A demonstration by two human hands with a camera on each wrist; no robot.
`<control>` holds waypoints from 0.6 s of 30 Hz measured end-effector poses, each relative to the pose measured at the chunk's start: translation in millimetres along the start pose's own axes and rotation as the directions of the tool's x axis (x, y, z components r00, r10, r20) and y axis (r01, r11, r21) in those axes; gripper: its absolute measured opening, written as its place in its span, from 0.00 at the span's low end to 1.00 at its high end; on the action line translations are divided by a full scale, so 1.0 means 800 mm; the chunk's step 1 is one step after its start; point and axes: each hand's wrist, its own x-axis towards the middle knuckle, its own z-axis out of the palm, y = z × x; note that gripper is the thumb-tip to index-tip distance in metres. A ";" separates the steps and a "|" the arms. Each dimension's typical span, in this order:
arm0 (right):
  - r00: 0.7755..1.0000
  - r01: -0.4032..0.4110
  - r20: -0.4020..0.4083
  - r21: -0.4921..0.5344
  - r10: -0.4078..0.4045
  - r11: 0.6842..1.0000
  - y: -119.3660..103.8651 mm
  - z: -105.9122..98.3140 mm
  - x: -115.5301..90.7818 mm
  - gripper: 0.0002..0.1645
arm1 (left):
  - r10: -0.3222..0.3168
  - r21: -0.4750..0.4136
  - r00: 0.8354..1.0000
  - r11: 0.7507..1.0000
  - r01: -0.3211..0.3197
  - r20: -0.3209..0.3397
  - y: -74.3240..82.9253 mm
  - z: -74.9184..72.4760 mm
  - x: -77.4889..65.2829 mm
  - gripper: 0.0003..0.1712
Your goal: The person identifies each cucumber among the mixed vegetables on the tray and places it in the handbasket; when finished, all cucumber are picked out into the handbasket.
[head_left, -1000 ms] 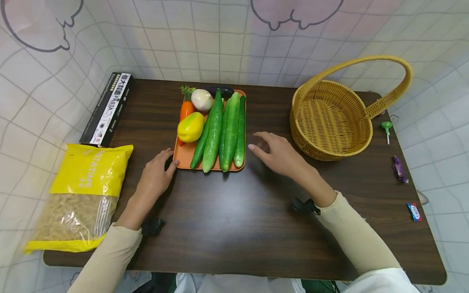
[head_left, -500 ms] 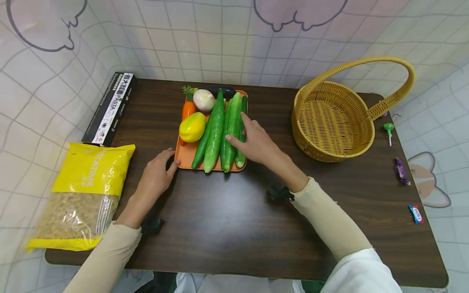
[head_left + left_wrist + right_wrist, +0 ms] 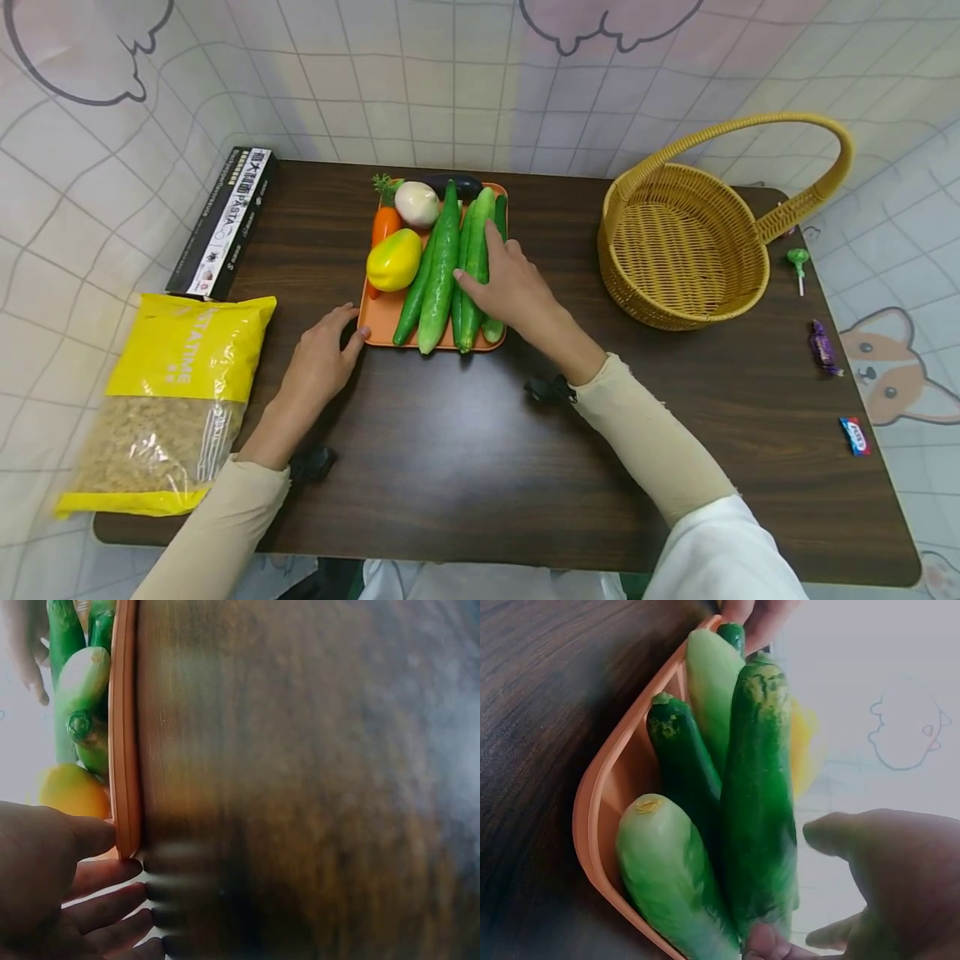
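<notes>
An orange tray [image 3: 381,323] at the table's middle back holds several green cucumbers [image 3: 442,258], a yellow fruit [image 3: 392,259], a carrot [image 3: 384,223], a white onion [image 3: 417,204] and a dark eggplant [image 3: 457,185]. My right hand [image 3: 487,271] lies over the right-hand cucumbers with its fingers spread. In the right wrist view its thumb and a fingertip [image 3: 765,943] hover at a dark cucumber [image 3: 757,787], not closed around it. My left hand [image 3: 347,325] rests flat on the table, its thumb against the tray's front left corner [image 3: 124,825].
A wicker basket [image 3: 678,242] with a tall handle stands empty at the right. A yellow pasta bag [image 3: 168,392] and a black box [image 3: 225,221] lie at the left edge. A green lollipop [image 3: 797,262] and two wrapped candies [image 3: 822,347] lie along the right edge.
My right hand has moved left from the bare table beside the tray to over the cucumbers, then a little further up them. The left hand has stayed put.
</notes>
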 end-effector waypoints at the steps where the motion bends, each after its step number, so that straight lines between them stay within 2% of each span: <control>1: 1.000 -0.007 -0.001 -0.009 0.007 1.000 -0.001 0.001 0.000 0.55 | 0.000 -0.001 1.000 1.000 0.000 0.001 0.000 0.000 0.000 0.30; 7: 1.000 -0.026 -0.011 -0.041 0.025 0.999 -0.008 0.010 0.002 0.52 | -0.001 0.003 1.000 1.000 0.001 0.004 -0.001 -0.001 -0.001 0.31; 18: 0.998 -0.069 0.007 -0.106 0.070 0.992 -0.019 0.011 0.004 0.55 | 0.000 0.010 1.000 1.000 0.000 -0.004 -0.001 0.000 0.000 0.30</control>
